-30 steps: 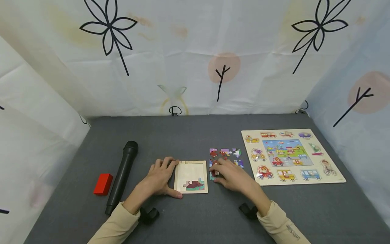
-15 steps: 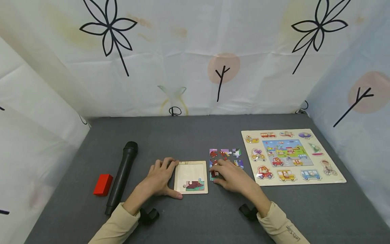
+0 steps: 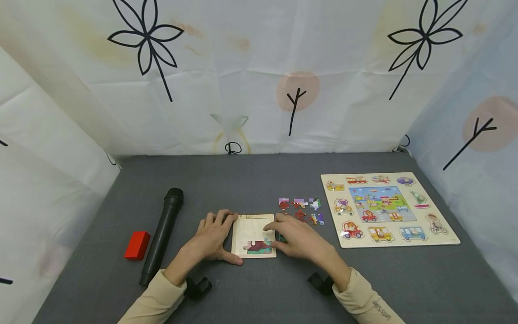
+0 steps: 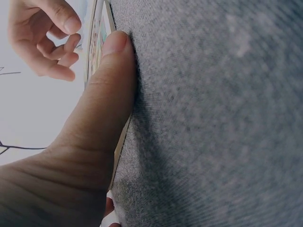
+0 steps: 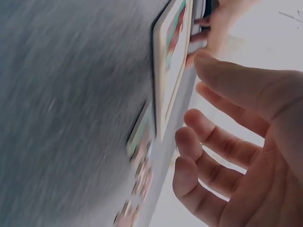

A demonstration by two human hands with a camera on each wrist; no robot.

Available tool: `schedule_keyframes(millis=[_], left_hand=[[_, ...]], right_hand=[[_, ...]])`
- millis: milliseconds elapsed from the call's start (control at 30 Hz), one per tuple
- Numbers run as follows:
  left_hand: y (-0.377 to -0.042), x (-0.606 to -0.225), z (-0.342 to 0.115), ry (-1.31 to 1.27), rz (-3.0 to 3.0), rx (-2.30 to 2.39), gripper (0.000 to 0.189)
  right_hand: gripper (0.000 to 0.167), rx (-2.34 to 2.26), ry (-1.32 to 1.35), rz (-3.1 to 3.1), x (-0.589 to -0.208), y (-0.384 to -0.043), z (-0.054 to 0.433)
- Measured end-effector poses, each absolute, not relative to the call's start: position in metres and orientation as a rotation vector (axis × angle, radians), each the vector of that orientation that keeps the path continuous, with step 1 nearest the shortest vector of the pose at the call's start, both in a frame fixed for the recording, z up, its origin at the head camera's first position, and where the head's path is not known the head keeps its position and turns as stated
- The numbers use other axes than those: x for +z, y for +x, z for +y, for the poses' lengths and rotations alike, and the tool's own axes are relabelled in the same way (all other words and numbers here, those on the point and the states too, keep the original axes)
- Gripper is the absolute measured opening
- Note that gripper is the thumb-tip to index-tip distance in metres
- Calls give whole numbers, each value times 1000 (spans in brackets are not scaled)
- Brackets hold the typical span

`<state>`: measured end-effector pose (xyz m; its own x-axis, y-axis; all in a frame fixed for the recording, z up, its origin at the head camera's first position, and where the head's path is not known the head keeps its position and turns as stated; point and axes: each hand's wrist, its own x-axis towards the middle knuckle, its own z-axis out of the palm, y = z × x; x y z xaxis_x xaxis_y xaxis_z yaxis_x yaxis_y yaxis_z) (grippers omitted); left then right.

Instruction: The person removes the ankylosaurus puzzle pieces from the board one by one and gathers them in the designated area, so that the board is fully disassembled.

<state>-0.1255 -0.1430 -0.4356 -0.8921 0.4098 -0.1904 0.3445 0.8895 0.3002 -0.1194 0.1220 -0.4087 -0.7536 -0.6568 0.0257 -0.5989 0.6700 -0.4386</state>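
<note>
A small wooden puzzle tray lies flat, with joined maroon and teal jigsaw pieces in its lower right part. My left hand holds the tray at its left side, thumb by the near corner and index finger by the far one. Over the tray's right edge hovers my right hand, its fingers loosely bent. In the right wrist view, nothing shows between this hand's thumb and fingers. Just right of the tray are several loose jigsaw pieces; a green-edged piece nearest the tray is partly hidden in the head view.
A large wooden vehicle puzzle board lies on the right. To the left are a black microphone and a red block. A grey cloth covers the table, with printed white curtains behind.
My right hand has moved left from the loose pieces to the tray's right edge, uncovering more of them. My left hand and the tray stay in place.
</note>
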Motion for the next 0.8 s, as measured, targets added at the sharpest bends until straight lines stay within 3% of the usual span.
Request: schedule_keyframes(millis=[567,800], left_hand=[[-124,-436,-144,575,2806,385,118],[-124,-435,-144,581,2810,367,118]], right_hand=[[24,-641,-1206,2567,-420,-119,79],[30,-674,-1164,2570,-421,-119,78]])
